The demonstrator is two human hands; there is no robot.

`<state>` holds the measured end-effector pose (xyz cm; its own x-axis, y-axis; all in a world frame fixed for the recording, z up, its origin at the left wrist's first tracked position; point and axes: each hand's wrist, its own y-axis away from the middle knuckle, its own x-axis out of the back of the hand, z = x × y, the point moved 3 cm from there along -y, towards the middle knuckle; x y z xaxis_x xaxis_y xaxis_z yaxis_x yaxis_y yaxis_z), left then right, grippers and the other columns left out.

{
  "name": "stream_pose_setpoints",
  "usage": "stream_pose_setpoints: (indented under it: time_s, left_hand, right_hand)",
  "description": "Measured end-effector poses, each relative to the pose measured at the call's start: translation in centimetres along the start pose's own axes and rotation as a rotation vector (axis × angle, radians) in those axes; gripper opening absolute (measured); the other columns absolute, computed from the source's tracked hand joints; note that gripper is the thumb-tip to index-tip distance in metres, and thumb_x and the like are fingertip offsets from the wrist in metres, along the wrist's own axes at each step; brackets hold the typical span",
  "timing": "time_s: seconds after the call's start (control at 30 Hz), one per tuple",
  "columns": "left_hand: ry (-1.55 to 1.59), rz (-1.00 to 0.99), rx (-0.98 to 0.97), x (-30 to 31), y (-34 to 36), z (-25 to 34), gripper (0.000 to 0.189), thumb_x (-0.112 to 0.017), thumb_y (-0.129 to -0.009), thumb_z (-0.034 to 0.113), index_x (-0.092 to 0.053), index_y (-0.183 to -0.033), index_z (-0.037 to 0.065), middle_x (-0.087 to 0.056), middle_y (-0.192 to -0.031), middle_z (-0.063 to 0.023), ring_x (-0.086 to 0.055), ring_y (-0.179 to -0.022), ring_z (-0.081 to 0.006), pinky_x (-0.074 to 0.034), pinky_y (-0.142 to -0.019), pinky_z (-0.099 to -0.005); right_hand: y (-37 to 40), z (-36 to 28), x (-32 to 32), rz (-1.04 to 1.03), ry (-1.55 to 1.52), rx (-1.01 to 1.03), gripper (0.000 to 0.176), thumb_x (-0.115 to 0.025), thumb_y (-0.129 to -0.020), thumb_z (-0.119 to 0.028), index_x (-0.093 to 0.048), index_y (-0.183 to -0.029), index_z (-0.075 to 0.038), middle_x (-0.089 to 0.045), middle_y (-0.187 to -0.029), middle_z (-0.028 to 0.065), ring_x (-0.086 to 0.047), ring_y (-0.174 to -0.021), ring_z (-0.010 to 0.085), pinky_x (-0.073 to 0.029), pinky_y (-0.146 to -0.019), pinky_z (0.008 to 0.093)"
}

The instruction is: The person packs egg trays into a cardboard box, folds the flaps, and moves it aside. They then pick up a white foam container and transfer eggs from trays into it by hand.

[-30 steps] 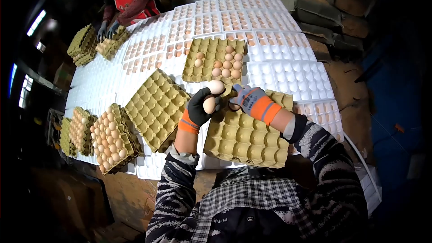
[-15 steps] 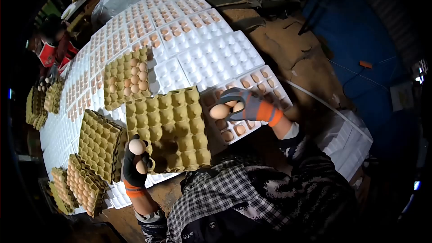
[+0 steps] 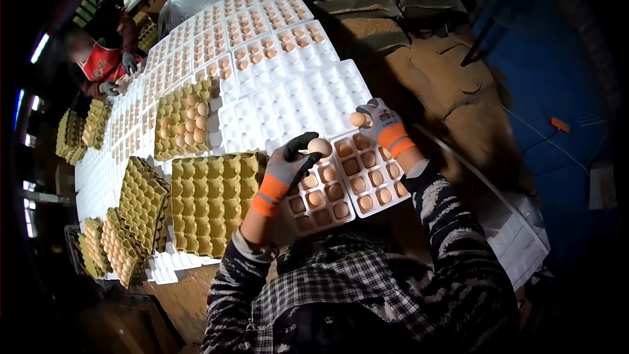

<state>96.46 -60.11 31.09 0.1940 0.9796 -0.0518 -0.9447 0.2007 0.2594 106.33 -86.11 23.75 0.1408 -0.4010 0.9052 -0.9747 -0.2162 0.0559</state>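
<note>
My left hand (image 3: 288, 164), in a grey and orange glove, is closed on a pale egg (image 3: 320, 148) above the near white tray (image 3: 354, 217), whose cells hold several brown eggs. Farther right, my right hand (image 3: 381, 122) grips a brown egg (image 3: 358, 119) at the far right corner of that tray. Whether either palm hides more eggs cannot be seen. An empty yellowish pulp tray (image 3: 213, 203) lies left of my left wrist. Beyond it sits another pulp tray (image 3: 171, 108) with several eggs on its right side.
White trays (image 3: 298, 101) cover the table, many holding eggs. Stacked pulp trays (image 3: 141, 200) and egg-filled ones (image 3: 123, 249) stand at the left. A co-worker in a red apron (image 3: 101, 59) is at the far left. Dark sacks (image 3: 354, 6) lie beyond the table.
My left hand has moved right, from beside the pulp tray to over the near white tray. That pulp tray now lies farther left. My right hand has shifted up and right. The co-worker shows more fully.
</note>
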Motion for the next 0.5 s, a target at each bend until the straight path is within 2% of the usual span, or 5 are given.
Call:
stream_pose_setpoints:
  time_s: [0.07,0.13,0.2,0.37,0.5]
  left_hand:
    - [-0.520,0.047,0.109,-1.3,-3.7,0.1,0.048,-0.073,-0.084,0.024,-0.060,-0.129,0.014,-0.070,-0.107,-0.0076,-0.067,-0.084,-0.0164,-0.054,-0.077,-0.0294]
    - [-0.916,0.126,-0.224,-2.1,-7.7,-2.1,0.046,-0.068,-0.082,0.031,-0.062,-0.126,0.019,-0.068,-0.112,-0.0110,-0.067,-0.095,-0.0286,-0.053,-0.085,-0.0369]
    - [-1.039,0.222,-0.344,-2.9,-10.6,-4.4,0.044,-0.067,-0.082,0.031,-0.063,-0.123,0.014,-0.067,-0.109,-0.0108,-0.065,-0.095,-0.0343,-0.052,-0.084,-0.0424]
    - [-1.248,0.012,-0.024,-3.5,-14.8,-7.1,0.042,-0.064,-0.082,0.025,-0.063,-0.122,0.015,-0.061,-0.119,-0.0108,-0.061,-0.107,-0.0324,-0.051,-0.089,-0.0413]
    - [-1.001,0.296,-0.284,-3.5,-17.3,-5.7,0.040,-0.061,-0.082,0.018,-0.062,-0.122,0.013,-0.058,-0.117,-0.0123,-0.056,-0.107,-0.0362,-0.048,-0.089,-0.0441]
  right_hand:
    - [-2.2,-1.8,-1.1,-0.116,0.138,0.021,0.045,-0.069,-0.079,-0.027,-0.062,-0.124,-0.025,-0.047,-0.135,0.0132,-0.059,-0.113,0.0312,-0.048,-0.096,0.0402]
    - [-3.5,-2.4,-1.9,-0.230,0.286,0.044,0.044,-0.065,-0.082,-0.026,-0.060,-0.126,-0.026,-0.046,-0.137,0.0139,-0.057,-0.116,0.0309,-0.045,-0.099,0.0405]
    - [-4.4,-2.6,-2.7,-0.369,0.352,0.032,0.041,-0.058,-0.087,-0.024,-0.059,-0.129,-0.028,-0.044,-0.140,0.0139,-0.054,-0.122,0.0309,-0.041,-0.102,0.0420]
    - [-6.8,-3.7,-1.0,-0.159,0.183,0.165,0.041,-0.057,-0.087,-0.027,-0.058,-0.128,-0.022,-0.054,-0.131,0.0117,-0.057,-0.115,0.0330,-0.047,-0.097,0.0423]
    - [-9.6,-3.2,-3.0,-0.421,0.309,0.131,0.036,-0.059,-0.087,-0.034,-0.063,-0.119,-0.018,-0.061,-0.122,0.0121,-0.061,-0.109,0.0328,-0.049,-0.094,0.0431]
